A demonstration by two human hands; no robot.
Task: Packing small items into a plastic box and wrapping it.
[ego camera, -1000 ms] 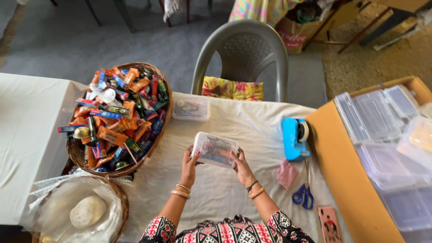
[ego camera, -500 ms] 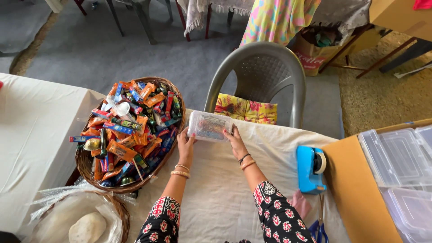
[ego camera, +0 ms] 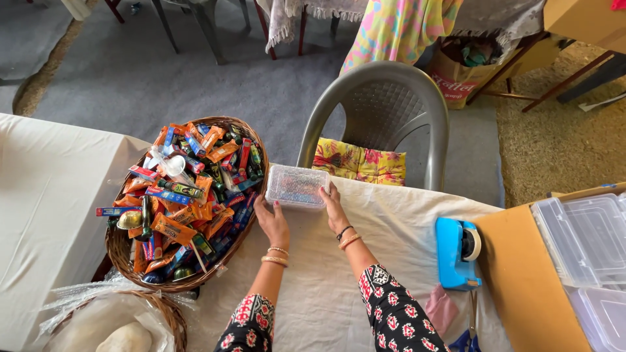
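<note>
Basket of wrapped sweets point(ego camera: 186, 202): sits at the left on the white tablecloth point(ego camera: 52, 189), heaped with orange, red and blue packets; it takes up more of the view than a second ago, as the camera has leaned forward.
Left hand point(ego camera: 272, 223): fingers spread along the near left edge of the clear plastic box point(ego camera: 297, 186), pressing on it rather than gripping around it.
Clear plastic box: lid on, flat on the cloth at the far edge of the table, just beside the basket rim. A second ago it was lifted nearer the person's body; half a second ago it was already out by the basket, so it has been carried away from the person and set down.
Right hand point(ego camera: 334, 207): fingertips on the box's near right corner, palm open, not clenched.
Grey plastic chair point(ego camera: 378, 117): beyond the table, a floral cushion on its seat.
Blue tape dispenser point(ego camera: 456, 253): at the right, well apart from both hands.
</note>
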